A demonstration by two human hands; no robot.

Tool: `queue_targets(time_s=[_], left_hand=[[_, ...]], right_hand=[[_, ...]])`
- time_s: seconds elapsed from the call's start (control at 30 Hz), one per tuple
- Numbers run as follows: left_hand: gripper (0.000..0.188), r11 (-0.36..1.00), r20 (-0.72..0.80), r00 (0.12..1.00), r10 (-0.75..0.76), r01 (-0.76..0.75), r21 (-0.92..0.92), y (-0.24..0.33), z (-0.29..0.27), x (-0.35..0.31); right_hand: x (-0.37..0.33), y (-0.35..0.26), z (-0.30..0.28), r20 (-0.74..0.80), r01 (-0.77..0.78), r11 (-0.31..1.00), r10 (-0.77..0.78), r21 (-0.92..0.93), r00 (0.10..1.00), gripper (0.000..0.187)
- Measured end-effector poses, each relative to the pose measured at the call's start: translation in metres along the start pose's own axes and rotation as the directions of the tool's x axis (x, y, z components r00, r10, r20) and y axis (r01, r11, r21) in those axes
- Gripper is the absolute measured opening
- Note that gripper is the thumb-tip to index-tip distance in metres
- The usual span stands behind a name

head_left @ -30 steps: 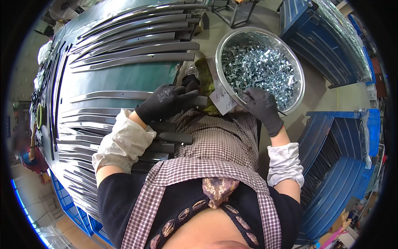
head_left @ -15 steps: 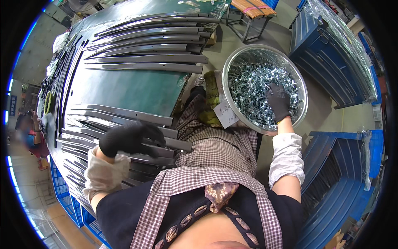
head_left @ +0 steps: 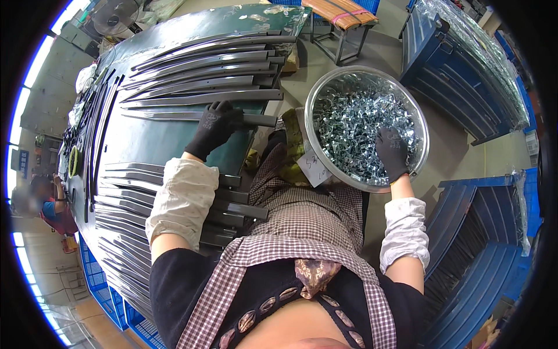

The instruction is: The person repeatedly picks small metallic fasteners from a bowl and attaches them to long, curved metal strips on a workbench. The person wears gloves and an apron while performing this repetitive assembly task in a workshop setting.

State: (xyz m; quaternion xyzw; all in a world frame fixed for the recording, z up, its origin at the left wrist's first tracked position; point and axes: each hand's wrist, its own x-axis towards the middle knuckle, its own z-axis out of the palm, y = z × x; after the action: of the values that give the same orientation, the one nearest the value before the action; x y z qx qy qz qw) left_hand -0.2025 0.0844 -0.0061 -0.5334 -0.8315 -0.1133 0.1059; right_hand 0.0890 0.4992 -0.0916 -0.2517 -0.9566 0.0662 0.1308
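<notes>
My left hand (head_left: 216, 127), in a black glove, is closed over a long dark grey strip (head_left: 260, 120) that lies on the green table (head_left: 139, 139). This strip sits a little apart from the row of similar strips (head_left: 232, 96) beyond it. My right hand (head_left: 392, 152), also gloved in black, is down in a round clear basin (head_left: 310, 125) full of small shiny metal clips (head_left: 354, 125). Its fingertips are sunk among the clips, so what they hold is hidden.
More strips (head_left: 139, 183) lie nearer on the table's left. A handwritten card (head_left: 314, 168) hangs at the basin's edge. Blue metal bins (head_left: 453, 87) stand at the right, a wooden-topped stool (head_left: 340, 14) beyond the basin. Another person (head_left: 55, 203) is at far left.
My left hand has moved away from the near strips to the far row. The strip under it has shifted toward me, apart from that row. My right hand stays in the clips.
</notes>
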Motion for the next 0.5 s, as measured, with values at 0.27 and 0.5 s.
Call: queue_targets(time_s=[0.27,0.5], left_hand=[[0.031,0.96,0.089,0.992,-0.085,0.106,-0.26,0.046,-0.006,-0.014],[0.03,0.948,-0.012,0.999,-0.041,0.036,-0.316,0.047,0.009,-0.021]], right_hand=[[0.0,0.004,0.003,-0.005,0.099,0.995,-0.099,-0.01,0.995,0.013],[-0.011,-0.008,-0.041,-0.077,0.068,0.973,-0.053,0.219,0.996,0.014]])
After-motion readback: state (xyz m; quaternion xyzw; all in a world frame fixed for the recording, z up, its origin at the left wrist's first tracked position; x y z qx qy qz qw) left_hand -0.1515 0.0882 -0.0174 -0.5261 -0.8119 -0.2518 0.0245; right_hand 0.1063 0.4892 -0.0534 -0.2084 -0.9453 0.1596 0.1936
